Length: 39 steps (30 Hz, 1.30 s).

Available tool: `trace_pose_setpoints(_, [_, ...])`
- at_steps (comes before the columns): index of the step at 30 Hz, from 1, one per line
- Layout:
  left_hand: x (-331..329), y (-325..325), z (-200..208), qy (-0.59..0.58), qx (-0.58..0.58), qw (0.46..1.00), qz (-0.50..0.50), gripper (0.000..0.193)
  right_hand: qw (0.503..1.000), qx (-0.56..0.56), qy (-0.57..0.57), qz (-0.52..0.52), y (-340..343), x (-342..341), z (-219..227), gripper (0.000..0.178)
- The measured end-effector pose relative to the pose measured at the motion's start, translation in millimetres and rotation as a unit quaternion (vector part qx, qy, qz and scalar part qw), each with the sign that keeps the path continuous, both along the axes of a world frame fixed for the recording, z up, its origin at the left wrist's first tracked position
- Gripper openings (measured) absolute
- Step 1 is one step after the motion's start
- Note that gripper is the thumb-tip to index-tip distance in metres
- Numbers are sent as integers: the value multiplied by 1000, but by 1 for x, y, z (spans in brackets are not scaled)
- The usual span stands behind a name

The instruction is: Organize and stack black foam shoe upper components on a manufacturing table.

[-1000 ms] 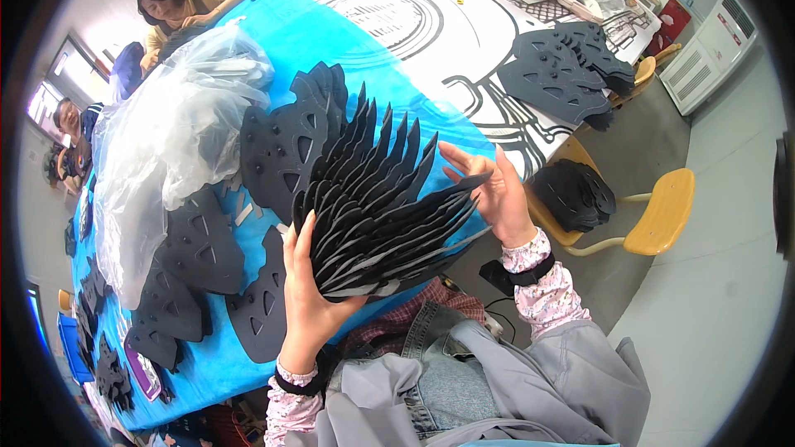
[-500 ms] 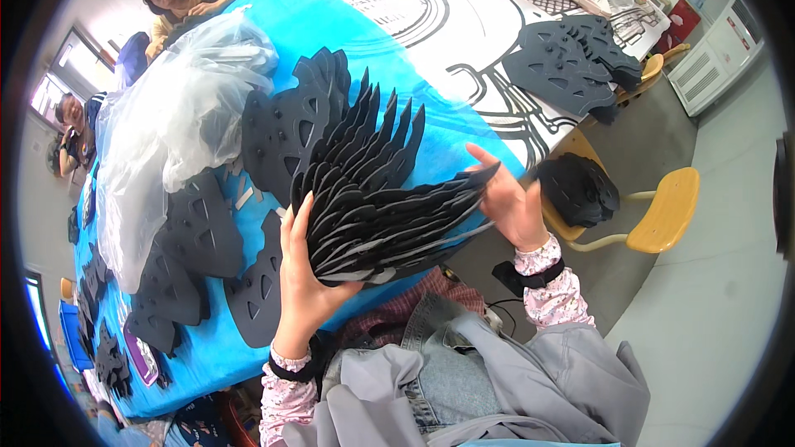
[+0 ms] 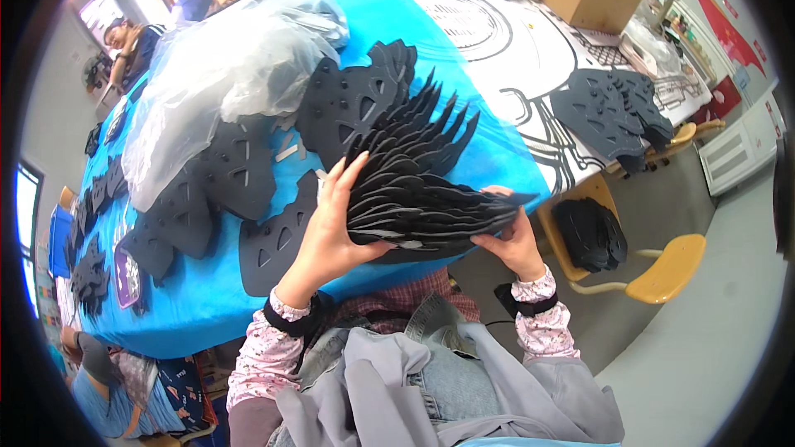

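Between my hands is a thick stack of black sheet cut-outs (image 3: 414,190), fanned out with pointed, feather-like tips. My left hand (image 3: 331,228) grips its left end, fingers up along the far side and thumb at the near edge. My right hand (image 3: 512,242) closes on the narrow right end, its thumb on the near side. Just beyond the stack lie broader dark sheet cut-outs (image 3: 339,103) with triangular slots. Another slotted dark cut-out (image 3: 273,240) lies left of my left hand, partly covered by it.
A blue cloth (image 3: 207,306) covers the table. Clear plastic bags (image 3: 240,50) heap at the left. More dark cut-outs (image 3: 609,116) lie at the right on white printed paper. A chair (image 3: 667,269) stands right, holding a dark stack (image 3: 590,233). Other people sit around the table.
My right hand, spread beside the pointed end before, has closed on it. The stack's right end sits lower in the view. The whole view has shifted, with the table scene further right.
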<state>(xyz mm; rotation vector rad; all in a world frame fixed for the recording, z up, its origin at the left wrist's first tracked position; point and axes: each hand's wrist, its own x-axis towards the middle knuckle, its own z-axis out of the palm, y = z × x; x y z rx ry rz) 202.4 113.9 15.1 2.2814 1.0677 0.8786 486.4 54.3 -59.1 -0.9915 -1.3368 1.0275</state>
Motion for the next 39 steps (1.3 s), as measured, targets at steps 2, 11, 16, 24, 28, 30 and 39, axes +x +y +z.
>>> trace_pose_setpoints(2, [2, -1, 3, -12, -45, 999, 3, 105, 998, 53, 1, 24, 0, -2, -2, 72])
trace_pose_setpoints(11, [-26, 19, 0, -97, -132, 974, -158, 100, 994, -15, 107, -17, -7, -5, -14, 55])
trace_pose_setpoints(16, [-21, 18, -4, -115, -156, 979, -62, 62, 989, -75, 122, -18, -8, 2, -5, 47])
trace_pose_setpoints(24, [-20, 30, -12, -174, -147, 973, -33, 58, 997, 24, 69, 8, -18, 18, 32, 52])
trace_pose_setpoints(28, [-11, 30, -21, -222, -114, 968, 23, 64, 996, 29, 62, -50, -19, 40, 36, 56])
trace_pose_setpoints(30, [-9, 32, -23, -233, -89, 967, 49, 82, 993, 26, 75, -82, -20, 51, 44, 53])
trace_pose_setpoints(39, [0, 26, -24, -186, -41, 981, -40, 93, 936, 100, 305, 145, 107, 114, 127, 41])
